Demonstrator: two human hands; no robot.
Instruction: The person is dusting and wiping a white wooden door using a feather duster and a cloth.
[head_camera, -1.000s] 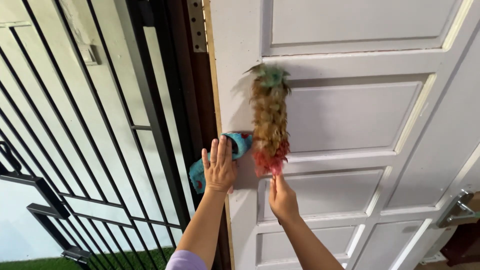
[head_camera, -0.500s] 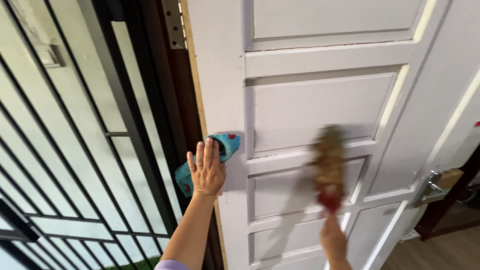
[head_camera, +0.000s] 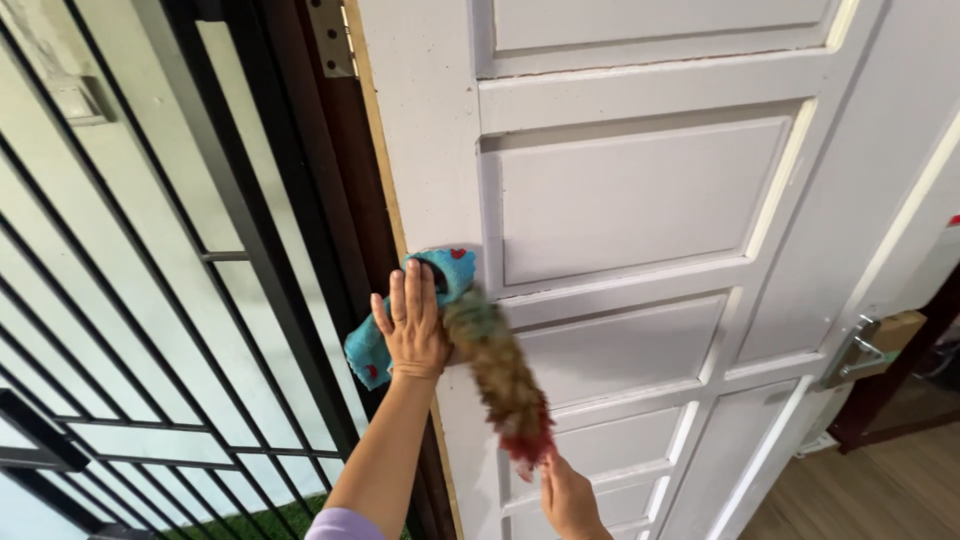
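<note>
Your left hand (head_camera: 412, 325) is flat, fingers spread, pinning the turquoise cloth (head_camera: 432, 280) to the white door's (head_camera: 640, 190) hinge edge. At four o'clock from it, your right hand (head_camera: 570, 498) is closed round the feather duster (head_camera: 505, 380), blurred mid-swing. Risk: the duster's tip clips your left hand and knocks the cloth loose, or the door swings and nips fingers.

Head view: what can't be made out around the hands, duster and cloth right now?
- Right hand: cut off by the bottom edge, so its grip on the duster is unclear.
- Duster: motion-blurred; its handle cannot be seen.
- Cloth: largely covered by the flat left hand.
- Door: bottom out of frame.
</note>
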